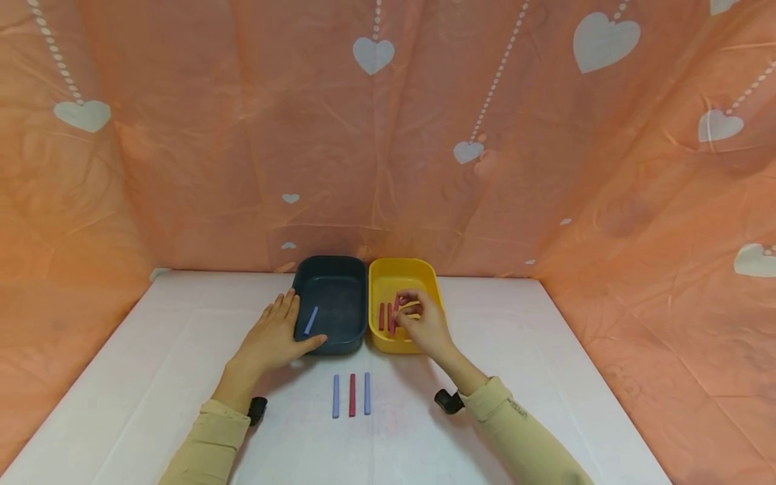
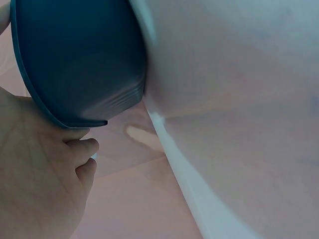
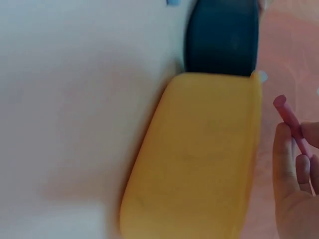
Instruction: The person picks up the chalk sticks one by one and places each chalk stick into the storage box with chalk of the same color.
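My right hand [image 1: 426, 325] pinches a red chalk stick [image 3: 285, 109] between thumb and fingers, over the yellow tray [image 1: 403, 269]. Below it in the tray lie two more red chalk sticks [image 1: 382, 316], side by side. My left hand [image 1: 275, 335] rests against the left side of the dark blue tray [image 1: 332, 347], its fingers stretched along the rim and the thumb reaching over the front corner. In the left wrist view the fingers [image 2: 82, 152] show just past the tray's rim. One blue chalk stick [image 1: 311, 320] lies slanted inside the dark blue tray.
In front of the trays, a blue chalk stick [image 1: 336, 396], a red chalk stick [image 1: 352, 395] and another blue chalk stick [image 1: 367, 393] lie in a row on the white table [image 1: 497, 323]. An orange curtain [image 1: 327, 135] with white hearts encloses the back and sides.
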Tool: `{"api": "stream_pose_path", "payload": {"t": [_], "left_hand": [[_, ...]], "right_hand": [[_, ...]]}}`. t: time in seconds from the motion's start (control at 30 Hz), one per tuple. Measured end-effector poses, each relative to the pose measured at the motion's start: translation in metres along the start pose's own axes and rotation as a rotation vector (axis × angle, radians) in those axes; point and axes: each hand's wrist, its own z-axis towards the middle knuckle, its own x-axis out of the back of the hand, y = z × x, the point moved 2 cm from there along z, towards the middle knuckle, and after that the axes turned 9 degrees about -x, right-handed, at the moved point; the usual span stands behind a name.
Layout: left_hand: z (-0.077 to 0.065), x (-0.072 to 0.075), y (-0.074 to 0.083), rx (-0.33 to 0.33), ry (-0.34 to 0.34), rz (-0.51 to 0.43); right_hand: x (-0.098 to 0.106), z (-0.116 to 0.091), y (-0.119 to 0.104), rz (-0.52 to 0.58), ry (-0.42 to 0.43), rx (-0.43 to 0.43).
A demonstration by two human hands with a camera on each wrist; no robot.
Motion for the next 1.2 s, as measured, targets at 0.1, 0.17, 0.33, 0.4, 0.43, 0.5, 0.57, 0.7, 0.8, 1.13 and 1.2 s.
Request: {"api": "stream_pose_path", "payload": {"t": [0.1, 0.17, 0.33, 0.4, 0.43, 0.5, 0.57, 0.7, 0.8, 1.13, 1.2], "left_hand": [[0.0, 0.0, 0.0, 0.001, 0.0, -0.004], [0.0, 0.0, 0.0, 0.001, 0.0, -0.003], [0.0, 0.0, -0.001, -0.001, 0.001, 0.004], [0.0, 0.0, -0.001, 0.0, 0.001, 0.003], [0.0, 0.0, -0.001, 0.001, 0.0, 0.001], [0.0, 0.0, -0.001, 0.003, -0.001, -0.004], [0.0, 0.0, -0.001, 0.005, -0.002, -0.005], [0.0, 0.0, -0.001, 0.005, -0.005, 0.0], [0.0, 0.0, -0.002, 0.005, -0.004, 0.001], [0.001, 0.0, -0.002, 0.004, -0.002, 0.0], [0.001, 0.0, -0.002, 0.003, -0.004, 0.0]], "right_hand": [[0.001, 0.007, 0.004, -0.034, 0.004, -0.005], [0.002, 0.013, 0.007, -0.059, -0.001, -0.011], [0.004, 0.025, 0.014, -0.124, -0.025, -0.017], [0.005, 0.029, 0.015, -0.147, -0.039, -0.016], [0.005, 0.031, 0.016, -0.165, -0.047, -0.01], [0.006, 0.036, 0.018, -0.188, -0.062, -0.025], [0.006, 0.039, 0.018, -0.21, -0.08, -0.06], [0.007, 0.046, 0.019, -0.246, -0.112, -0.176], [0.007, 0.051, 0.021, -0.252, -0.137, -0.236], [0.004, 0.063, 0.032, -0.241, -0.162, -0.335], [0.004, 0.064, 0.033, -0.29, -0.156, -0.33]]}}
